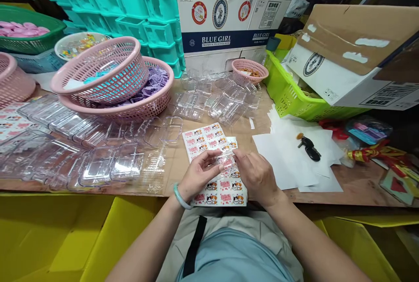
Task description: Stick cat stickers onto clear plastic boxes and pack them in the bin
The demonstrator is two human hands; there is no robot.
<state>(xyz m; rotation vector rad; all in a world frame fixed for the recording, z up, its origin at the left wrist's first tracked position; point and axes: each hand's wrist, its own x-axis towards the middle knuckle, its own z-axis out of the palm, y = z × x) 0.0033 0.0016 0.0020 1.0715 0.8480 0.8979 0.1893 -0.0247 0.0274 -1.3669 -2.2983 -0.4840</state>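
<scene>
My left hand (198,173) and my right hand (257,173) meet over a sheet of cat stickers (225,190) lying at the table's front edge. Between their fingertips they hold a small clear plastic case (225,160), each hand pinching one end. A second sticker sheet (205,139) lies just beyond, partly under the case. A jade-green bangle sits on my left wrist.
Rows of clear cases (81,142) cover the table's left; another pile (216,98) lies at the back. Stacked pink baskets (108,72) hold purple pieces. White paper with a black key fob (309,149) lies right, near a green basket (288,94). Yellow bins (65,238) stand below.
</scene>
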